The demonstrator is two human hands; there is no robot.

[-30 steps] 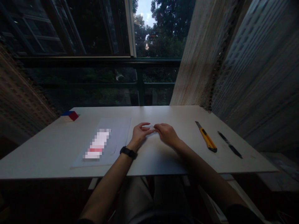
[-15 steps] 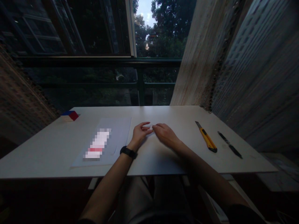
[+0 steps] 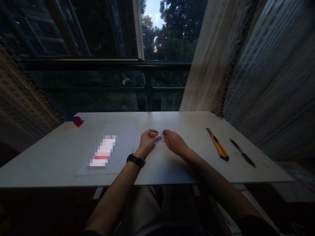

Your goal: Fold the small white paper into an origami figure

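Between my two hands is a small piece of white paper (image 3: pixel 160 134), mostly covered by the fingers; its shape is hard to make out. My left hand (image 3: pixel 148 139), with a black band on the wrist, pinches the paper from the left. From the other side, my right hand (image 3: pixel 174 141) has its thumb and fingers closed on the paper's right part. Both hands are over the middle of the white table (image 3: pixel 162 168), close together.
White sheets (image 3: pixel 128 141) lie left of my hands, with a blurred-out patch on them. A puzzle cube (image 3: pixel 74 122) sits at the far left. On the right are a yellow utility knife (image 3: pixel 219 146), blade outward, and a black pen (image 3: pixel 242 152).
My right fingers have shifted slightly on the small paper, and a bit more of it shows between the hands. The left hand has hardly moved.
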